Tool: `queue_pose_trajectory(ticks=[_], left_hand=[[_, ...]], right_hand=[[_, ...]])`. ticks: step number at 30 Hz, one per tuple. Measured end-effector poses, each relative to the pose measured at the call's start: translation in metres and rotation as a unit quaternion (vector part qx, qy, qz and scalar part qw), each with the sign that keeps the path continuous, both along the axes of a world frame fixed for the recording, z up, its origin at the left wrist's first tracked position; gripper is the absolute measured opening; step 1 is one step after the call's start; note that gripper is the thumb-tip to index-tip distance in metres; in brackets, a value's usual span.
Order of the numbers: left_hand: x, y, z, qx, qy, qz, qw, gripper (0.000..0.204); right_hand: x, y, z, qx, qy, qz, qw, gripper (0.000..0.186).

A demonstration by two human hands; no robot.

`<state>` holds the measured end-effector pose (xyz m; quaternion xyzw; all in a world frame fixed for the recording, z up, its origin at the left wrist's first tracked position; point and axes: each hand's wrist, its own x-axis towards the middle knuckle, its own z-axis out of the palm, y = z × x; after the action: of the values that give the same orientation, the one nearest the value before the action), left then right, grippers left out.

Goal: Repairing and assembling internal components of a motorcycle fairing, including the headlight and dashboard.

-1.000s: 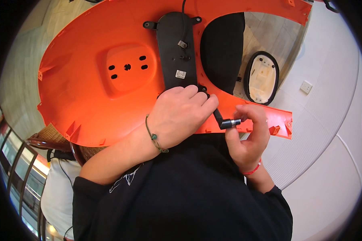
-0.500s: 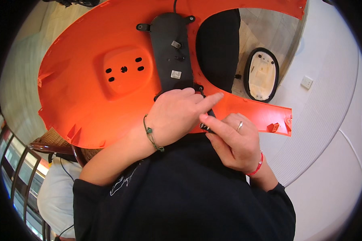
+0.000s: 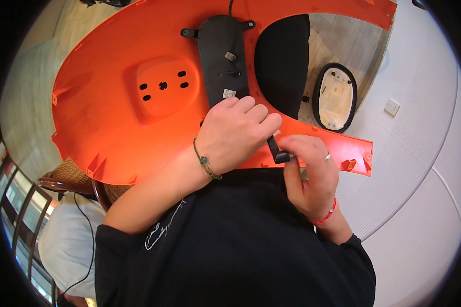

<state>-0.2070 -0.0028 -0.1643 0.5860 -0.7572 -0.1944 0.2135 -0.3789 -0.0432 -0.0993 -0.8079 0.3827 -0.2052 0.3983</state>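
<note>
An orange moulded shell [image 3: 102, 102] carries a long black plate [image 3: 217, 66] with side lugs, clips and a cable. My left hand [image 3: 235, 133] is curled over the plate's lower end, gripping a black L-shaped piece [image 3: 279, 156] where it emerges beneath the fingers; the far end under them is hidden. My right hand [image 3: 315, 174] holds the bent end of that piece, with thumb and forefinger at its small metal tip, over the shell's lower right arm.
A black oval part with a cream inside [image 3: 338, 97] lies beyond the shell's opening, beside a black pad [image 3: 279, 61]. A white ribbed surface [image 3: 410, 153] is at right. A wicker chair [image 3: 69, 173] and someone's pale clothing [image 3: 69, 240] show at lower left.
In the middle frame my right fingers swung over the bent end; now they are back at its tip, uncovering the bend. My left hand has shifted slightly up.
</note>
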Motion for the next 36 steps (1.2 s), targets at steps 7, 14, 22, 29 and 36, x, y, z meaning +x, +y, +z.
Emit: queue_pose_trajectory(ticks=[7, 14, 22, 29, 36], left_hand=[[-0.001, 0.001, -0.001, 0.000, 0.059, 0.040, 0.997, 0.016], [0.003, 0.007, 0.009, 0.093, 0.114, -0.052, 0.988, 0.040], [0.005, 0.011, 0.007, 0.007, 0.041, -0.048, 0.998, 0.032], [-0.001, 0.004, 0.011, 0.037, 0.011, -0.024, 0.999, 0.030], [0.013, 0.010, 0.007, 0.092, 0.167, -0.065, 0.980, 0.041]], right_hand=[[0.009, 0.002, 0.005, 0.023, -0.026, 0.013, 0.999, 0.036], [-0.004, 0.001, 0.001, 0.084, -0.008, 0.033, 0.996, 0.033], [0.000, 0.014, 0.001, 0.266, -0.112, -0.127, 0.949, 0.042], [-0.007, 0.016, 0.002, 0.278, -0.100, -0.080, 0.952, 0.034], [-0.004, 0.008, 0.003, 0.202, -0.075, 0.015, 0.976, 0.034]])
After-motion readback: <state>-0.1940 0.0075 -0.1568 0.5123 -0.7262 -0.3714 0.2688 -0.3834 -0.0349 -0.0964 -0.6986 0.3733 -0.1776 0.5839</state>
